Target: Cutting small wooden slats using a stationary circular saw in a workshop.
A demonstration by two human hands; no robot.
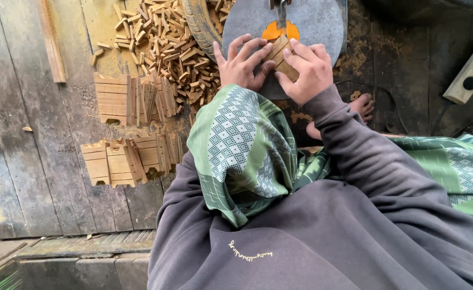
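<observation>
head view: the left hand [242, 63] and the right hand [307, 70] both press a small tan wooden block [281, 55] flat on the round grey metal saw tabletop [317, 21]. the fingers of each hand are spread and bent over the block, pinning it rather than wrapping it. the block sits at the orange insert plate [273, 30], just below the thin vertical saw blade [281, 12]. judged step: feeding the block into the blade. the next move calls for a slow, steady push with fingertips kept beside the cut line. rows of stacked notched wooden pieces [132, 99] and a heap of small tan offcuts [161, 37] lie on the dark plank floor [27, 134].
</observation>
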